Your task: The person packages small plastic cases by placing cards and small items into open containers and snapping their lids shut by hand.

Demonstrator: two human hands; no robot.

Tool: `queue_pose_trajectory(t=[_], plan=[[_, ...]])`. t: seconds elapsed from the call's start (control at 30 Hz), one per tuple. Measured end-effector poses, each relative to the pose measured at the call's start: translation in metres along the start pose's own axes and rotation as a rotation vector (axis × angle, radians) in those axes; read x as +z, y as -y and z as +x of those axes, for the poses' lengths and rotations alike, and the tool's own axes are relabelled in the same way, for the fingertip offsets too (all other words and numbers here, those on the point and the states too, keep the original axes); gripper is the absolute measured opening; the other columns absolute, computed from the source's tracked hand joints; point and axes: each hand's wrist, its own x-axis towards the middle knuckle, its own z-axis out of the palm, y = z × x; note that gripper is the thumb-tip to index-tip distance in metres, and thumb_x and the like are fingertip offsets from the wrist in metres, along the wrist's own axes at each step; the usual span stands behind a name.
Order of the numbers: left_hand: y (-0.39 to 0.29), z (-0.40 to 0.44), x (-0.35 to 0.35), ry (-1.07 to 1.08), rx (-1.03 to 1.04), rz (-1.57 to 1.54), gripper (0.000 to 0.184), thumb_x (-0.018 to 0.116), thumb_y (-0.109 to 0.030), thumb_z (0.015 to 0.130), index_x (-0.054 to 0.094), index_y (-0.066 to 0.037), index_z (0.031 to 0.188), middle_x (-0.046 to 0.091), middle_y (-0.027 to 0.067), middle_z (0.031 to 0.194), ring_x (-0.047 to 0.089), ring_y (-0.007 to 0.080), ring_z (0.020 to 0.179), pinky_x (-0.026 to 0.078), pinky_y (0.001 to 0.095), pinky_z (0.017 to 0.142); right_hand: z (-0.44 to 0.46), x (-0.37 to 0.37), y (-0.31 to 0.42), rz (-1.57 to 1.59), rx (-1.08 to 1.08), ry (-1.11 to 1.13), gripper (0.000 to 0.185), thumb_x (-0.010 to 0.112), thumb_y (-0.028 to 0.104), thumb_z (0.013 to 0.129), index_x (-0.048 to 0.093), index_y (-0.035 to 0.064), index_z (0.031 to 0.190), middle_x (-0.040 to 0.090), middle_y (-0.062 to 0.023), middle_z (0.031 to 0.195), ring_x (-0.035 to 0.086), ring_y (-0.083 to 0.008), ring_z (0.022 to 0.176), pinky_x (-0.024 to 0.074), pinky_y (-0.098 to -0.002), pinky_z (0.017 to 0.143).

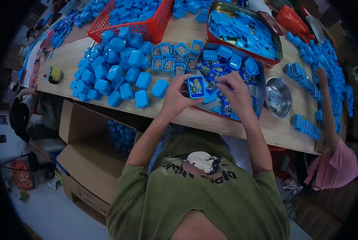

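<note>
My left hand holds a small blue box with a dark blue printed piece showing in it. Just to its right, my right hand is over a tin tray of printed packets, its fingers pinched together; what they hold, if anything, is too small to make out. Some blue lids or boxes also lie in that tray. Behind my left hand stand several open blue boxes filled with pale round pieces. A large heap of closed blue boxes is to the left.
A red basket of blue boxes and a red tin of flat blue pieces stand farther back. Right of the tray is a metal bowl. A co-worker's arm reaches among blue boxes at the right. A cardboard box sits below left.
</note>
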Motion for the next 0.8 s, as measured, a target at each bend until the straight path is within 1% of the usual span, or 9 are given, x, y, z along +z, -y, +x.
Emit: queue_pose_trajectory(t=[0.03, 0.1, 0.2, 0.43, 0.5, 0.67, 0.73, 0.77, 0.8], plan=[[-0.002, -0.001, -0.002, 0.003, 0.000, 0.000, 0.069, 0.085, -0.007, 0.058, 0.053, -0.005, 0.119, 0.048, 0.0067, 0.112, 0.056, 0.0162, 0.101, 0.049, 0.0284, 0.086, -0.002, 0.001, -0.006, 0.000, 0.001, -0.003, 0.023, 0.072, 0.009, 0.072, 0.064, 0.0068, 0.094, 0.053, -0.0087, 0.085, 0.053, -0.0229, 0.080, 0.0381, -0.0329, 0.072], [-0.007, -0.002, -0.001, 0.016, -0.077, -0.106, 0.070, 0.085, -0.005, 0.058, 0.053, -0.005, 0.120, 0.048, 0.0068, 0.112, 0.056, 0.0163, 0.102, 0.050, 0.0290, 0.087, -0.010, 0.004, -0.020, -0.618, -0.068, 0.439, 0.020, 0.071, 0.009, 0.072, 0.064, 0.0068, 0.090, 0.055, -0.0095, 0.089, 0.054, -0.0252, 0.089, 0.0370, -0.0380, 0.078], [-0.002, -0.003, -0.003, 0.020, 0.008, -0.030, 0.069, 0.084, -0.005, 0.059, 0.052, -0.005, 0.120, 0.049, 0.0059, 0.112, 0.056, 0.0162, 0.103, 0.049, 0.0291, 0.087, -0.013, 0.016, -0.030, -0.671, -0.028, 0.580, 0.023, 0.070, 0.011, 0.072, 0.062, 0.0089, 0.094, 0.054, -0.0107, 0.095, 0.052, -0.0274, 0.098, 0.0350, -0.0417, 0.081], [-0.007, -0.004, -0.011, 0.005, -0.083, -0.025, 0.068, 0.084, -0.006, 0.060, 0.053, -0.006, 0.120, 0.049, 0.0049, 0.112, 0.055, 0.0156, 0.102, 0.048, 0.0287, 0.087, 0.005, 0.047, -0.034, -0.611, -0.187, 0.418, 0.030, 0.062, 0.009, 0.075, 0.063, 0.0103, 0.105, 0.053, -0.0122, 0.098, 0.051, -0.0293, 0.100, 0.0374, -0.0402, 0.079], [-0.003, -0.004, -0.012, 0.017, -0.028, -0.034, 0.072, 0.084, -0.004, 0.062, 0.047, -0.006, 0.124, 0.057, 0.0063, 0.111, 0.059, 0.0163, 0.099, 0.051, 0.0311, 0.086, 0.008, 0.060, -0.044, -0.648, -0.267, 0.394, 0.026, 0.059, 0.008, 0.076, 0.064, 0.0099, 0.102, 0.053, -0.0124, 0.098, 0.050, -0.0295, 0.101, 0.0384, -0.0397, 0.081], [0.000, -0.008, -0.019, -0.001, -0.016, 0.028, 0.072, 0.084, -0.004, 0.063, 0.046, -0.006, 0.124, 0.058, 0.0066, 0.109, 0.060, 0.0161, 0.098, 0.051, 0.0307, 0.085, 0.017, 0.049, -0.043, -0.648, -0.306, 0.454, 0.024, 0.068, 0.009, 0.067, 0.066, 0.0088, 0.091, 0.053, -0.0095, 0.094, 0.049, -0.0284, 0.101, 0.0379, -0.0405, 0.081], [-0.002, -0.008, -0.018, -0.005, -0.040, -0.006, 0.072, 0.084, -0.004, 0.063, 0.046, -0.006, 0.125, 0.058, 0.0067, 0.109, 0.060, 0.0160, 0.098, 0.051, 0.0306, 0.084, 0.021, 0.025, -0.024, -0.586, -0.188, 0.402, 0.016, 0.069, 0.011, 0.073, 0.064, 0.0063, 0.087, 0.056, -0.0102, 0.090, 0.054, -0.0245, 0.088, 0.0420, -0.0352, 0.075], [-0.005, -0.008, -0.017, -0.018, -0.065, -0.069, 0.069, 0.084, -0.005, 0.061, 0.050, -0.007, 0.122, 0.053, 0.0061, 0.112, 0.057, 0.0158, 0.101, 0.050, 0.0296, 0.085, 0.023, 0.017, -0.019, -0.588, -0.189, 0.403, 0.016, 0.069, 0.011, 0.073, 0.064, 0.0063, 0.087, 0.056, -0.0102, 0.090, 0.054, -0.0245, 0.088, 0.0420, -0.0352, 0.075], [-0.006, -0.008, -0.017, -0.030, -0.091, -0.131, 0.067, 0.084, -0.006, 0.060, 0.054, -0.007, 0.119, 0.049, 0.0055, 0.114, 0.054, 0.0156, 0.104, 0.049, 0.0287, 0.086, 0.025, 0.010, -0.016, -0.348, -0.059, 0.234, 0.012, 0.069, 0.011, 0.075, 0.064, 0.0056, 0.084, 0.056, -0.0077, 0.085, 0.054, -0.0198, 0.083, 0.0419, -0.0310, 0.073]])
